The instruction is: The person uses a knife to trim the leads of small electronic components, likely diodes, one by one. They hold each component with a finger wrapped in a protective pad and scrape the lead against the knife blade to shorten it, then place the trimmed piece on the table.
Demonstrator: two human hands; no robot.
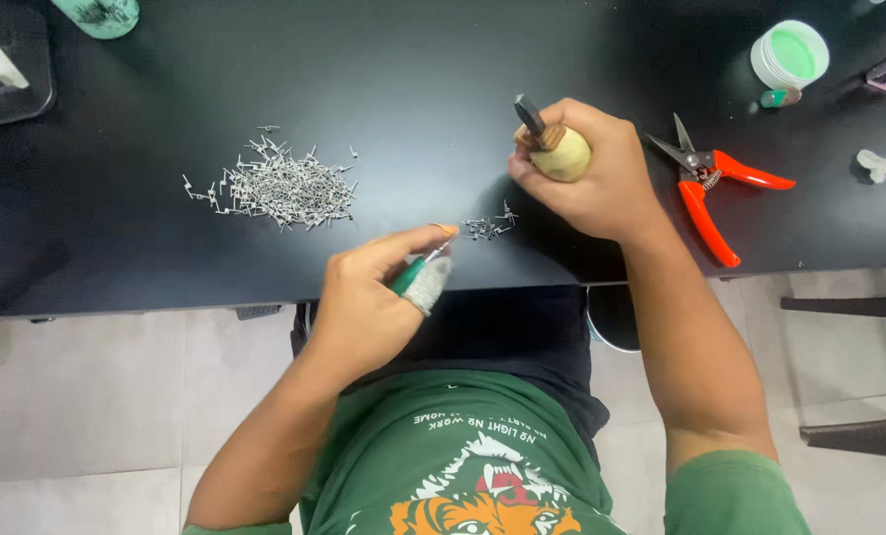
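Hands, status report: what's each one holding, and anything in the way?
Left hand grips green-handled tool, tip near small pins. Right hand shut on wooden handle. Big pin pile and red snips lie apart.

We wear a green short-sleeved shirt [463,466] with a tiger's face and pale lettering, over dark trousers [512,337]; a grey wrap [428,284] covers one finger of our left grip [374,297].
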